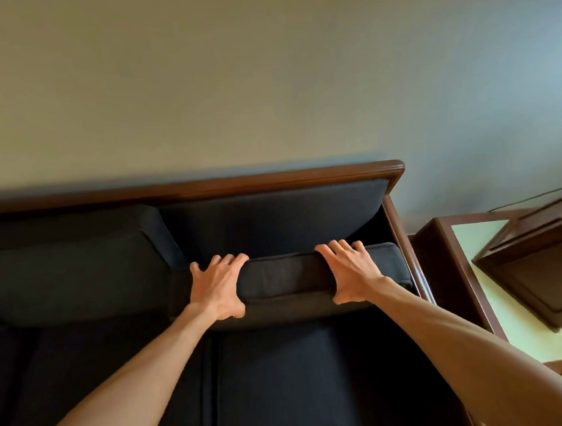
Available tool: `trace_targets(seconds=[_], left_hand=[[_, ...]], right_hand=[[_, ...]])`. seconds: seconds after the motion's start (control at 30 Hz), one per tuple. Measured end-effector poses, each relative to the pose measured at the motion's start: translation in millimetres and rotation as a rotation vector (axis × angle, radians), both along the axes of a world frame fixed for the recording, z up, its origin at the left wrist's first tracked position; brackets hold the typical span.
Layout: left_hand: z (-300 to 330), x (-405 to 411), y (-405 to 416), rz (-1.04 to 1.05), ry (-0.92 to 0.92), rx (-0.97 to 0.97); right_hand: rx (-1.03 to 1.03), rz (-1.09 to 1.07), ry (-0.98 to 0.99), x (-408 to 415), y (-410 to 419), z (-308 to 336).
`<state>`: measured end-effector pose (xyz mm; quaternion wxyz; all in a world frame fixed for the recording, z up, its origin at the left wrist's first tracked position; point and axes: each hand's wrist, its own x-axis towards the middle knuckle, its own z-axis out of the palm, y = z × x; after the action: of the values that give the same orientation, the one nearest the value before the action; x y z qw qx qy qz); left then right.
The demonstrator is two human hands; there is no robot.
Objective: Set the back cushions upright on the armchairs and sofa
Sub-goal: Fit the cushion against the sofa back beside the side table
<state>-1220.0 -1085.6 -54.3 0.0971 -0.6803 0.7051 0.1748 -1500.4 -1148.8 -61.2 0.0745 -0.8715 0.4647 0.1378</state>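
A dark navy back cushion (288, 276) lies tilted forward at the right end of the sofa, its top edge toward me. My left hand (216, 286) grips that edge on the left, fingers over the top and thumb underneath. My right hand (353, 271) grips it on the right the same way. Behind the cushion, the sofa's dark padded back (273, 220) shows below the wooden top rail (203, 185). Another back cushion (68, 263) stands upright on the left. The seat cushion (303, 379) lies below my arms.
The sofa's wooden right arm (407, 256) runs beside the cushion. Right of it stands a wooden side table with a pale green top (503, 316), bearing a dark wooden box (545, 259). A cable (537, 196) runs along the plain wall behind.
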Motion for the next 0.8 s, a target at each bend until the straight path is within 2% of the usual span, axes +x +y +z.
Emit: trace_targets(seconds=[0.2,0.37,0.67,0.8], left_hand=[[-10,-13,-46,-0.006,-0.024,-0.024],[-14,-5,-89,0.011,-0.009,0.069],[-22,1,-128,0.098,0.061,0.074],[-27,-7,-129,0.119,0.055,0.060]], right_hand=[[0.027,-0.030,0.037,-9,-49,-15],[0.082,-0.054,-0.022,-6,-83,-21],[-0.085,-0.165,-0.114,-17,-97,-38],[-0.066,-0.177,-0.126,-19,-104,-43]])
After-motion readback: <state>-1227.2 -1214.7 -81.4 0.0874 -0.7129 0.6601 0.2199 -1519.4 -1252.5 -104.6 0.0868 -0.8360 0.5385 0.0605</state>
